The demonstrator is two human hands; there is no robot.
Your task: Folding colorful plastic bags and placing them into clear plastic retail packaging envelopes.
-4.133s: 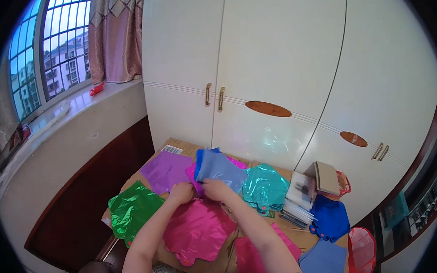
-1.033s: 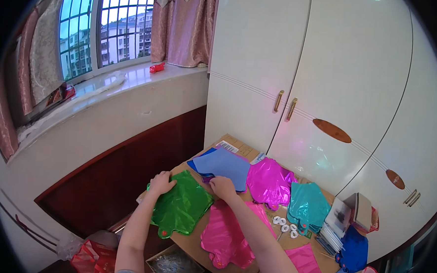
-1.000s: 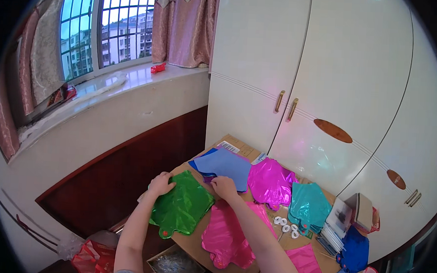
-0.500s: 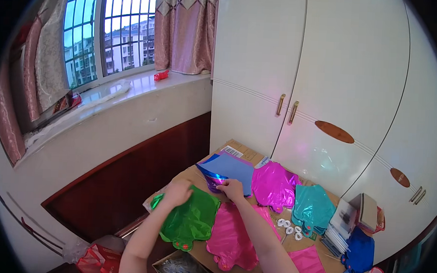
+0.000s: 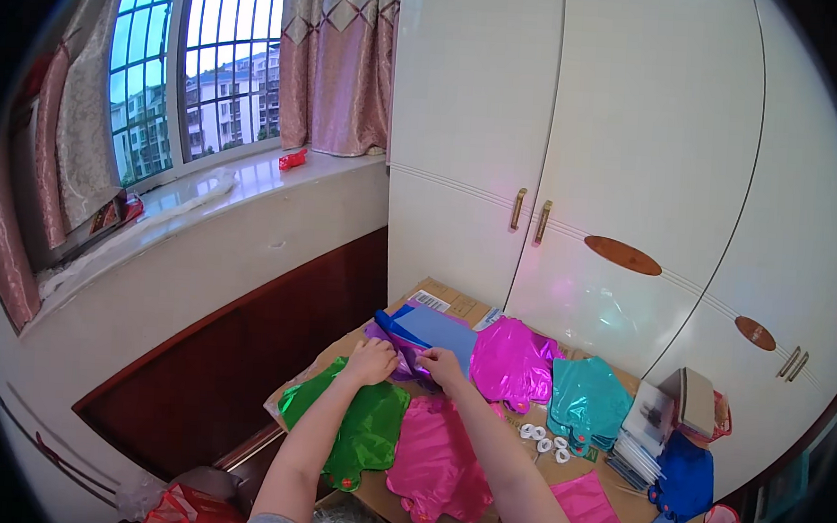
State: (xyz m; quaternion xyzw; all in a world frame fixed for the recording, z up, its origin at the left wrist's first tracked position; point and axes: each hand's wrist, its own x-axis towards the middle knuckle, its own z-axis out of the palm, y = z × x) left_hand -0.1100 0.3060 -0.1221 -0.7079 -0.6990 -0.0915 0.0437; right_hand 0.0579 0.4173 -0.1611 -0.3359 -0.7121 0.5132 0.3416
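A flat purple and blue foil balloon [image 5: 399, 333] lies at the back left of the cardboard, its near-left part lifted and folded over. My right hand [image 5: 442, 369] pinches its near edge. My left hand [image 5: 373, 361] is closed at the balloon's left side, fingertips on the foil and partly hidden. Under my left wrist lies a green foil balloon [image 5: 364, 436], flat, with a rounded lower end. A pink one [image 5: 438, 461] lies beside it, partly beneath my right forearm. Further right are a magenta foil balloon [image 5: 514, 359] and a teal stack [image 5: 589, 403].
Several small white rolls [image 5: 543, 445] sit near the teal stack. A pink square sheet [image 5: 589, 508], white packets [image 5: 637, 458] and dark blue foil [image 5: 684, 479] are at the right. The cardboard [image 5: 333, 350] stands against a white cabinet [image 5: 475, 94]. A red bag [image 5: 195, 512] is lower left.
My left hand has moved right, from the green balloon to the purple and blue one. The foil's near part is now folded up further. The green balloon's left corner lies flatter.
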